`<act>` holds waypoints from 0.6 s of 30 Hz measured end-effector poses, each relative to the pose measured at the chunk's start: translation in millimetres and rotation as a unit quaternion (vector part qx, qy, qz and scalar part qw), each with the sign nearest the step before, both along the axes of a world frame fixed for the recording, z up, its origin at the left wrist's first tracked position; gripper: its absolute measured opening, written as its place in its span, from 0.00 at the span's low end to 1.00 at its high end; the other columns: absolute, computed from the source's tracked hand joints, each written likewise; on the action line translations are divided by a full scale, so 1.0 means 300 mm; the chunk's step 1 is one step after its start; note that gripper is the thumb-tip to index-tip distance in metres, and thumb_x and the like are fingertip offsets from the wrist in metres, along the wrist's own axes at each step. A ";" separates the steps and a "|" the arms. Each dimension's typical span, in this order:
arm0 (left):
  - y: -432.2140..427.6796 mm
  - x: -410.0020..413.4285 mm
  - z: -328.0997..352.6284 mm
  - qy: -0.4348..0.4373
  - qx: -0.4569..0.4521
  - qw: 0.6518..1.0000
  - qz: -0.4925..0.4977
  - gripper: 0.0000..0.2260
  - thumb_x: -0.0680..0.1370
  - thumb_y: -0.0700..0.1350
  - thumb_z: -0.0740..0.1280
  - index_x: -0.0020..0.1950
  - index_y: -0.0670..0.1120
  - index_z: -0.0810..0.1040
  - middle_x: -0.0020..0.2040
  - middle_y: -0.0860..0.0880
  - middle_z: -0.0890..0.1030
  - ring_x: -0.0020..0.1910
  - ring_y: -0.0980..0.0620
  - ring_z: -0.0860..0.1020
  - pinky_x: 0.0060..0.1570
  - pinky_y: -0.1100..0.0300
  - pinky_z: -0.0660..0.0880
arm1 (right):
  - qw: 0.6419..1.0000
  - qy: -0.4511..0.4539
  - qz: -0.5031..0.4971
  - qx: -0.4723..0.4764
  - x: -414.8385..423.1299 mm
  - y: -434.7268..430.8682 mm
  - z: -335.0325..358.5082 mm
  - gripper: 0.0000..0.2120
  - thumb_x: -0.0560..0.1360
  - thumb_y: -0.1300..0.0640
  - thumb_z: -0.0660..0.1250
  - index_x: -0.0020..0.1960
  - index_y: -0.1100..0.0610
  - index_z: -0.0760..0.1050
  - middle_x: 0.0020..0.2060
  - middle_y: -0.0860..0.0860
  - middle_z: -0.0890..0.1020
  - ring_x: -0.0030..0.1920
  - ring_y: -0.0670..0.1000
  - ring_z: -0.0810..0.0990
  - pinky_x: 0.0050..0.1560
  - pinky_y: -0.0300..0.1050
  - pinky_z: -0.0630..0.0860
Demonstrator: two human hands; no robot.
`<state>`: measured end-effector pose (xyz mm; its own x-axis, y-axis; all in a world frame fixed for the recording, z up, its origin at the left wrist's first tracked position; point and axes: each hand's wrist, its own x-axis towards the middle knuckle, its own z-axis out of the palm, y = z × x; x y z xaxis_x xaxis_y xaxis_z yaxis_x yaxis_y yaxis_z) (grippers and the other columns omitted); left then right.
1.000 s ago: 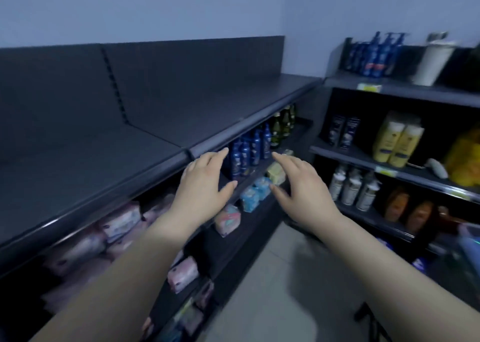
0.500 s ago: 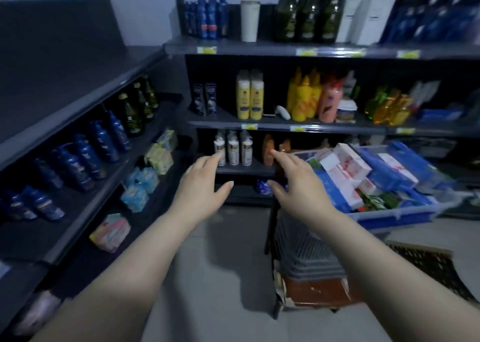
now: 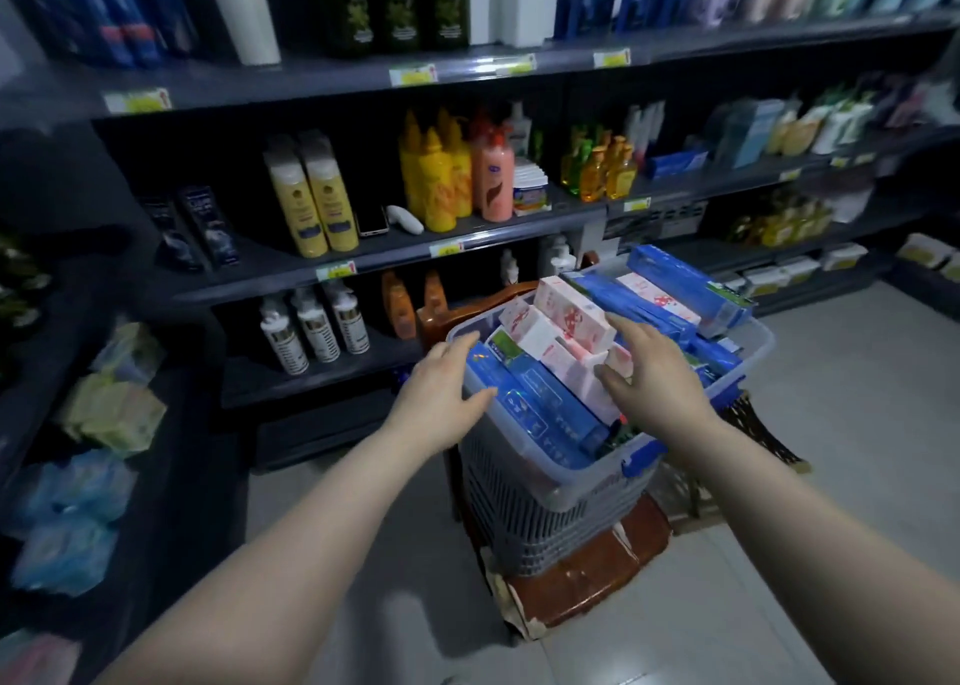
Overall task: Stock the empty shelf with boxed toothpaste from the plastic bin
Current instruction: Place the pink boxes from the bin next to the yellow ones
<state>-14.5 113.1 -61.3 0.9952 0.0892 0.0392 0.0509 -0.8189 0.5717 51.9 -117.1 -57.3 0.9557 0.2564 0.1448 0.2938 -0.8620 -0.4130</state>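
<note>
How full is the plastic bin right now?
Full: blue boxes and white-and-red boxes are heaped to the rim of the plastic bin, some poking above it. The pile's depth cannot be told.

Translucent plastic bin (image 3: 737, 370), glossy cardboard toothpaste boxes (image 3: 571, 315), glossy floor tiles (image 3: 857, 424).

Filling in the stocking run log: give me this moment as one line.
stage: pick-up not begun | left hand: open, at plastic bin rim | right hand: open, over pink-white toothpaste boxes | held: nothing
</note>
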 end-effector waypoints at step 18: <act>-0.046 0.333 -0.135 0.067 -0.209 0.974 0.063 0.15 0.82 0.48 0.56 0.68 0.50 0.69 0.61 0.46 0.76 0.54 0.50 0.77 0.53 0.58 0.74 | 0.954 0.158 -0.096 0.236 0.221 0.206 -0.077 0.15 0.71 0.51 0.65 0.58 0.50 0.75 0.41 0.48 0.78 0.45 0.52 0.78 0.42 0.46 0.75</act>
<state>85.4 99.4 -101.9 0.9690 0.1920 -0.1557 0.2330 -0.4992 0.8346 118.2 -55.4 -80.4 0.9936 0.0485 -0.1015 -0.0543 -0.5832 -0.8105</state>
